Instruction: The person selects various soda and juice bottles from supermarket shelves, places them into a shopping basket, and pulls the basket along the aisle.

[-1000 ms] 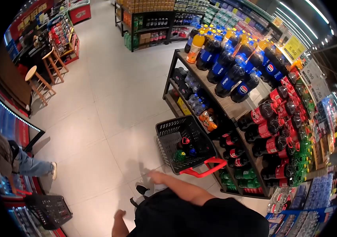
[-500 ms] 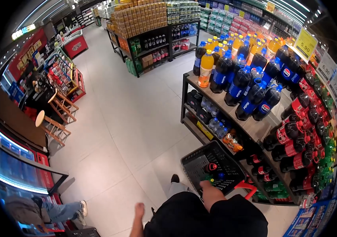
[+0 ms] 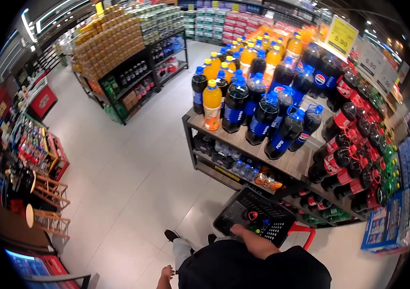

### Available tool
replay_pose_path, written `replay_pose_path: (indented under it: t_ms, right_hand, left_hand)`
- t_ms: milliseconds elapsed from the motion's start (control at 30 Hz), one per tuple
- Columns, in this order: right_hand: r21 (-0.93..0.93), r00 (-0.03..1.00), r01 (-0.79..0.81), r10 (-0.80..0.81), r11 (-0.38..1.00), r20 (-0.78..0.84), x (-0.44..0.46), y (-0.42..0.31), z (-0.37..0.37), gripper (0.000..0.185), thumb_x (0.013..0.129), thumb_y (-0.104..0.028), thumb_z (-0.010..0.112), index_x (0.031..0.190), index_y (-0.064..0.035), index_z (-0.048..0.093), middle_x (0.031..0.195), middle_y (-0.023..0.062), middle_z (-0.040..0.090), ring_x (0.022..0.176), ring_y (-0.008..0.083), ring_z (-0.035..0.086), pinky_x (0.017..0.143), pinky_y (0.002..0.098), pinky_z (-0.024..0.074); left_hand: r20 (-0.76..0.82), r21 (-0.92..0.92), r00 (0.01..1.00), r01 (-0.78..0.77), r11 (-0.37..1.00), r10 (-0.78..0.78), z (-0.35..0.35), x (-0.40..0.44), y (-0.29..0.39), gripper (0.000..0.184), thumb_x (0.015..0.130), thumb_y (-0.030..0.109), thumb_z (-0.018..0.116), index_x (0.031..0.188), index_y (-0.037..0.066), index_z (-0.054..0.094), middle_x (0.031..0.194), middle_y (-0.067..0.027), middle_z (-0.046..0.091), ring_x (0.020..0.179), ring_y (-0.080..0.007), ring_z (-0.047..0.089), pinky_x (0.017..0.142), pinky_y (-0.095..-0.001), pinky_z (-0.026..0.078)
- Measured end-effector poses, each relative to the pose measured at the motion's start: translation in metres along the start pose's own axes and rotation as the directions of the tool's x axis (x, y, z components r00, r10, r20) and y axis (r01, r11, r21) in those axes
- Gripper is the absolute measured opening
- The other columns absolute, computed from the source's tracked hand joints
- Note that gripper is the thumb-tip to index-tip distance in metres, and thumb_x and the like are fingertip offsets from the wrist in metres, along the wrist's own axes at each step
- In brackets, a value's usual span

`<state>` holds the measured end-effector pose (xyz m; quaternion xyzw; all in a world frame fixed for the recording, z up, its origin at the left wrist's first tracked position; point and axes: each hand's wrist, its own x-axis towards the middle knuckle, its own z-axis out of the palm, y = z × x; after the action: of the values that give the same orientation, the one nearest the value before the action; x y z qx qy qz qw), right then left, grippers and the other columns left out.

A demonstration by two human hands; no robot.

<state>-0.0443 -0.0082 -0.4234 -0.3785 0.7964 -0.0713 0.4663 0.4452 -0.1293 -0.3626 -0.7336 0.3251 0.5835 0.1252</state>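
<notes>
My right hand [image 3: 237, 230] is at the near rim of a black plastic shopping basket [image 3: 225, 217], its fingers curled over that rim and partly hidden. Inside the basket lie a few bottles; a red-capped bottle [image 3: 251, 216] shows best, with blue and green-yellow caps near it. The basket's red handle [image 3: 304, 231] sticks out on the right, beside my right sleeve. My left hand [image 3: 168, 271] hangs low at my other side, fingers loosely apart, holding nothing.
Close ahead stands a wooden shelf [image 3: 289, 161] crowded with Pepsi bottles [image 3: 264, 119], orange soda bottles [image 3: 212, 103] and cola bottles [image 3: 336, 161]. A stacked drinks display [image 3: 118, 43] is farther off. Wooden stools [image 3: 46, 216] and a fridge [image 3: 27, 269] line the left.
The view has swung right and moved nearer to the bottle shelf. My right hand has shifted from over the basket to its near rim. The person at lower left is out of view.
</notes>
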Motion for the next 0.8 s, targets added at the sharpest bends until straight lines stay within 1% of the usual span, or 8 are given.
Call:
replay_pose_path:
  t_ms: [167, 267, 300, 367, 400, 500, 700, 800]
  right_hand:
    - [0.444, 0.999, 0.023, -0.002, 0.896, -0.047, -0.026, -0.060, 0.006, 0.035, 0.080, -0.032, 0.056, 0.097, -0.0044, 0.070, 0.093, 0.0177, 0.069, 0.087, 0.0308, 0.067, 0.077, 0.0396, 0.0509]
    - [0.530, 0.925, -0.249, 0.361, 0.811, -0.119, -0.029, -0.062, 0.008, 0.039, 0.081, -0.034, 0.054, 0.101, -0.0054, 0.070, 0.096, 0.0164, 0.069, 0.091, 0.0290, 0.066, 0.082, 0.0389, 0.0508]
    - [0.440, 0.902, -0.313, 0.409, 0.842, -0.141, -0.026, -0.053, 0.011, 0.039, 0.081, -0.034, 0.054, 0.102, -0.0052, 0.069, 0.094, 0.0147, 0.070, 0.090, 0.0270, 0.066, 0.082, 0.0384, 0.0512]
    - [0.440, 0.819, -0.426, 0.544, 0.791, -0.185, -0.015, -0.043, 0.036, 0.040, 0.080, -0.036, 0.054, 0.099, -0.0041, 0.070, 0.097, 0.0166, 0.069, 0.093, 0.0301, 0.065, 0.083, 0.0400, 0.0501]
    - [0.416, 0.738, -0.520, 0.638, 0.746, -0.222, -0.011, -0.046, 0.044, 0.041, 0.080, -0.037, 0.054, 0.095, -0.0029, 0.070, 0.099, 0.0186, 0.068, 0.097, 0.0331, 0.065, 0.084, 0.0416, 0.0490]
    - [0.629, 0.783, -0.515, 0.619, 0.583, 0.067, -0.004, -0.082, 0.031, 0.038, 0.081, -0.035, 0.055, 0.103, -0.0060, 0.068, 0.079, 0.0116, 0.066, 0.070, 0.0246, 0.065, 0.064, 0.0369, 0.0537]
    - [0.897, 0.729, -0.108, 0.648, 0.428, -0.221, 0.036, -0.179, 0.025, 0.032, 0.083, -0.029, 0.063, 0.104, -0.0058, 0.067, 0.082, 0.0068, 0.065, 0.068, 0.0171, 0.061, 0.059, 0.0323, 0.0488]
    - [0.967, 0.694, 0.041, 0.689, 0.252, -0.209, 0.026, -0.212, -0.010, 0.032, 0.086, -0.027, 0.063, 0.112, -0.0083, 0.064, 0.090, 0.0037, 0.065, 0.075, 0.0154, 0.062, 0.063, 0.0311, 0.0490]
  left_hand:
    - [0.114, 0.076, 0.926, -0.369, 0.926, 0.360, -0.001, 0.056, 0.137, 0.037, 0.091, 0.032, 0.045, 0.099, -0.002, 0.060, 0.091, -0.0223, 0.064, 0.082, -0.0335, 0.060, 0.074, -0.0430, 0.048]
    - [0.364, 0.619, 0.456, -0.770, 0.155, 0.812, -0.034, 0.111, 0.206, 0.036, 0.088, 0.030, 0.049, 0.101, -0.002, 0.060, 0.090, -0.0228, 0.063, 0.085, -0.0371, 0.059, 0.077, -0.0458, 0.047]
    - [0.405, 0.616, 0.442, -0.779, 0.118, 0.801, -0.049, 0.107, 0.241, 0.036, 0.088, 0.030, 0.049, 0.101, -0.002, 0.060, 0.090, -0.0228, 0.063, 0.085, -0.0371, 0.059, 0.077, -0.0458, 0.047]
    - [0.244, 0.345, 0.874, -0.483, 0.804, 0.420, -0.069, 0.090, 0.306, 0.030, 0.086, 0.027, 0.050, 0.099, 0.002, 0.059, 0.086, -0.0137, 0.063, 0.074, -0.0271, 0.059, 0.062, -0.0451, 0.048]
    - [0.250, 0.288, 0.936, -0.316, 0.904, 0.248, -0.084, 0.116, 0.330, 0.027, 0.085, 0.024, 0.054, 0.104, 0.005, 0.058, 0.085, -0.0118, 0.062, 0.069, -0.0246, 0.059, 0.054, -0.0412, 0.044]
    - [0.266, 0.344, 0.926, -0.350, 0.871, 0.266, -0.127, 0.132, 0.399, 0.033, 0.084, 0.026, 0.052, 0.111, 0.008, 0.053, 0.088, -0.0113, 0.061, 0.076, -0.0243, 0.061, 0.065, -0.0419, 0.045]
    - [0.166, 0.570, 0.965, -0.262, 0.779, 0.203, -0.157, 0.158, 0.477, 0.026, 0.084, 0.025, 0.051, 0.102, 0.007, 0.056, 0.079, -0.0101, 0.061, 0.067, -0.0220, 0.060, 0.059, -0.0401, 0.044]
    - [0.228, 0.936, 0.972, -0.233, 0.264, 0.050, -0.138, 0.163, 0.510, 0.032, 0.085, 0.030, 0.049, 0.095, 0.003, 0.063, 0.085, -0.0096, 0.067, 0.071, -0.0262, 0.064, 0.067, -0.0441, 0.048]
